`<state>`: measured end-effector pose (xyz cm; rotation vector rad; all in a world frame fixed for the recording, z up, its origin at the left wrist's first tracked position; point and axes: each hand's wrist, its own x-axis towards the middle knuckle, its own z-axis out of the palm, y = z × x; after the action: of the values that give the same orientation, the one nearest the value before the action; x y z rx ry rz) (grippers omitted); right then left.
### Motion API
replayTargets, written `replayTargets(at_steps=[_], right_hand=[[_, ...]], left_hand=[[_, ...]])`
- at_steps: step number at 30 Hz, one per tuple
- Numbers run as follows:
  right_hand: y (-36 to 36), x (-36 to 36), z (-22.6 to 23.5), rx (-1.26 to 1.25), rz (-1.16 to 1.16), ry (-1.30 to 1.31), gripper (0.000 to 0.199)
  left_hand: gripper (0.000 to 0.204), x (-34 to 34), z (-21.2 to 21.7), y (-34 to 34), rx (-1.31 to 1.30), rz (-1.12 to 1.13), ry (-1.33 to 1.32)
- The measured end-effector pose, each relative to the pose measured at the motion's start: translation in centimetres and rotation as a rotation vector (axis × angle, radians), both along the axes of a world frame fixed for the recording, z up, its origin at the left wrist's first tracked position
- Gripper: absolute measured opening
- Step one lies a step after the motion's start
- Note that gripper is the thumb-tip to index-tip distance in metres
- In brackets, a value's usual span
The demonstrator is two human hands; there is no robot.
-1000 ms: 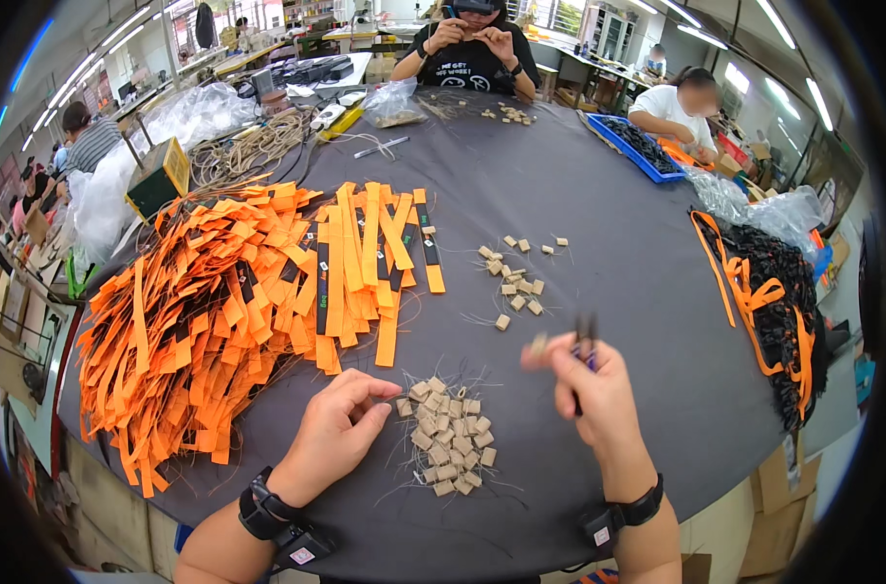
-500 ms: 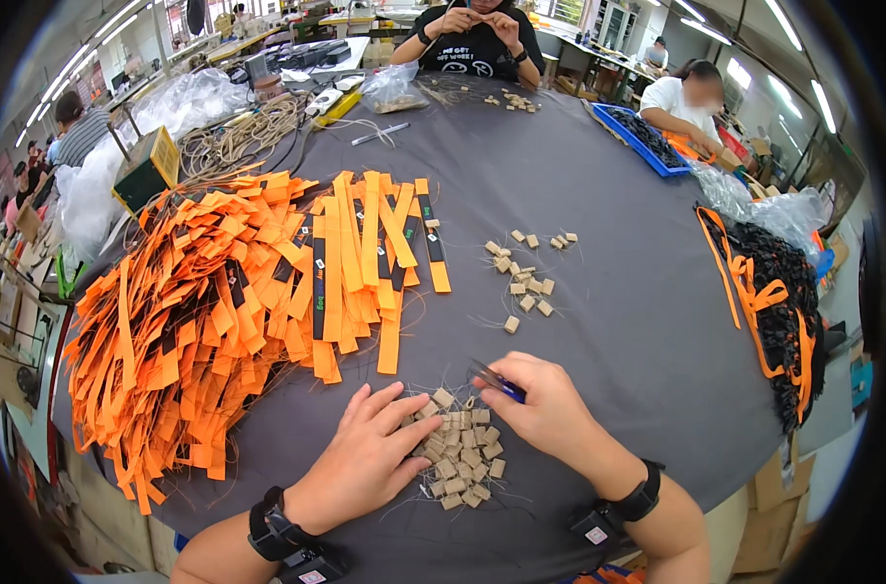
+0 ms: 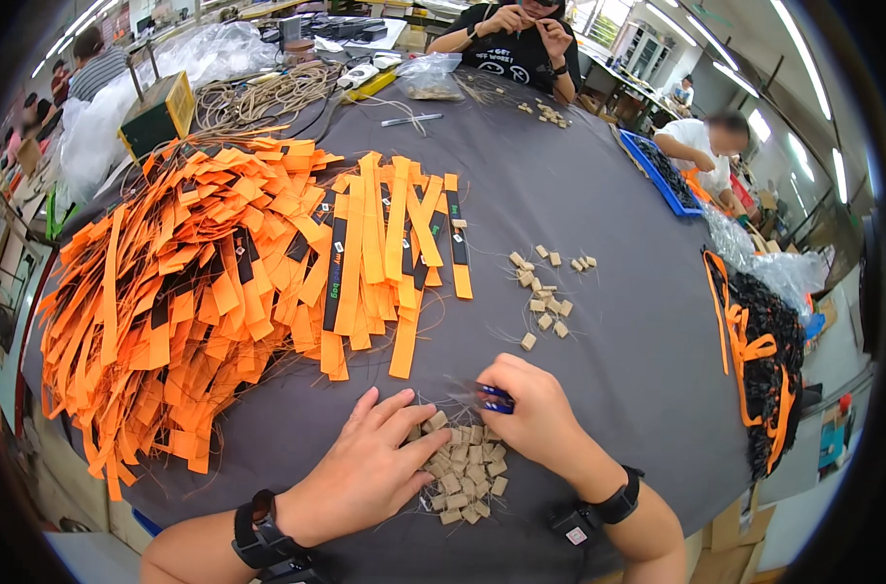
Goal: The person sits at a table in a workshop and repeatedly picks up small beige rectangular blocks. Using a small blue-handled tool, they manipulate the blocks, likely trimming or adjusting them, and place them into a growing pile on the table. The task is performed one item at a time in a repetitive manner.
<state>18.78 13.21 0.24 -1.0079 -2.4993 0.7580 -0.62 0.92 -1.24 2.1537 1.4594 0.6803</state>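
Note:
My left hand (image 3: 370, 465) lies flat with spread fingers on the left side of a pile of small tan square pieces with thin strings (image 3: 470, 475). My right hand (image 3: 533, 414) is closed around a small blue-handled tool (image 3: 495, 397) at the pile's upper edge. A second, looser group of tan pieces (image 3: 545, 292) lies farther out on the dark grey table (image 3: 599, 195). To my left spreads a big heap of orange and black tags (image 3: 219, 292).
Black and orange straps (image 3: 769, 360) are heaped at the right edge. Across the table a person in black (image 3: 516, 39) works with raised hands; another person in white (image 3: 706, 146) sits by a blue tray (image 3: 669, 175). Coiled cord (image 3: 268, 92) and plastic bags lie at the far left.
My right hand has come down from above the table to the near pile of tan pieces, still gripping the tool. My left hand slid right onto the pile.

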Motion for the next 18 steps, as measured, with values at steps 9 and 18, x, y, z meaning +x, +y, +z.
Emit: replayTargets(at_steps=[9,18], right_hand=[[0.0,4.9,0.3,0.737,0.123,0.198,0.023],[2.7,3.1,0.4,-0.011,-0.061,0.108,0.021]], left_hand=[[0.047,-0.1,0.3,0.0,0.001,-0.004,-0.007],[0.047,-0.3,-0.1,-0.1,0.033,0.003,0.004]])
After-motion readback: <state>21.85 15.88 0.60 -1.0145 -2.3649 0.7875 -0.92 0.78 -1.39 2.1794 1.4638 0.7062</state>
